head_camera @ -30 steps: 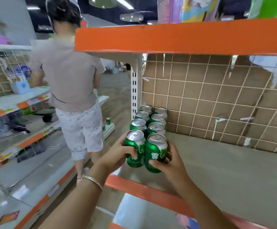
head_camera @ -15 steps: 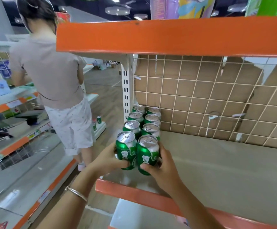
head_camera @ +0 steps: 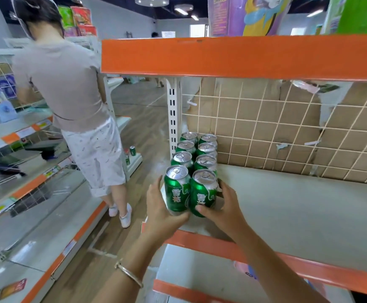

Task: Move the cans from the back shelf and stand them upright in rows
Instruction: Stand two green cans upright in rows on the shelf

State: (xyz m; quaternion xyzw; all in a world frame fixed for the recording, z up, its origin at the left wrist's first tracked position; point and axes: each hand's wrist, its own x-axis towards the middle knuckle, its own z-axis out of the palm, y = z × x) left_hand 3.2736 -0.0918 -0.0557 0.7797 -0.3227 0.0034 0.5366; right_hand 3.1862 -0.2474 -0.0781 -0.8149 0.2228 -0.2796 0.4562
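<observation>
Green cans [head_camera: 206, 162] stand in two files at the left end of the shelf [head_camera: 287, 215]. They sit hard by the white upright post [head_camera: 173, 114] and run from the wire-grid back panel [head_camera: 287, 132] toward the orange front lip [head_camera: 265, 259].

The left hand [head_camera: 160, 213] is wrapped round the front-left can [head_camera: 176, 189], and the right hand [head_camera: 224, 206] round the front-right can [head_camera: 203, 193]. Both cans are upright and touch side by side, just ahead of the pair behind.

Recommendation: seat both bases flat and square them to the files. Close the gap to the pair behind, then open the fingers outward without twisting. The pair sits near the lip, so any nudge forward risks a fall.

Not verifiable: thumbs and palms cover both bases, so contact with the shelf cannot be confirmed. The fingers on the far sides are hidden, and the labels of the rear cans are masked by those in front. The source shelf is not identifiable. A second person [head_camera: 68, 84] stands in the aisle, with small green cans on the low shelf [head_camera: 134, 162] beyond, too small to count.
</observation>
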